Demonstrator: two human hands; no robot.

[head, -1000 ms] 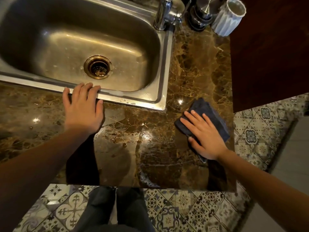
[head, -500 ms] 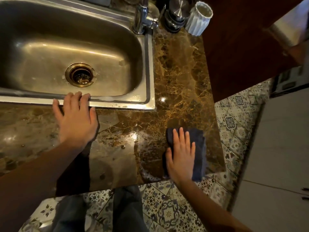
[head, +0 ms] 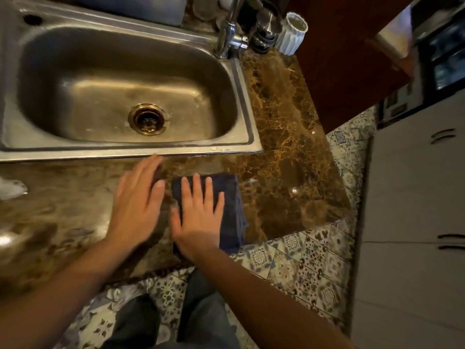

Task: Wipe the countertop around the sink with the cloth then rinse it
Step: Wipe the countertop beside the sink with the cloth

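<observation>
Wiping apparently mid-course, rinse judged outstanding: right hand (head: 198, 217), grip spread flat, presses cloth (head: 232, 210) on worktop (head: 289, 172) front edge below sink (head: 125, 150); left hand (head: 138, 197) spread, empty.

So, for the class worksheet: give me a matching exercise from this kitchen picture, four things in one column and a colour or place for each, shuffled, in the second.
1. cloth
2. ribbed cup
3. drain
4. left hand

A. white, on the countertop near the tap
B. fingers straight, just left of the cloth
C. dark blue, under the right hand
D. in the sink's floor

Pairs: 1-C, 2-A, 3-D, 4-B
</observation>
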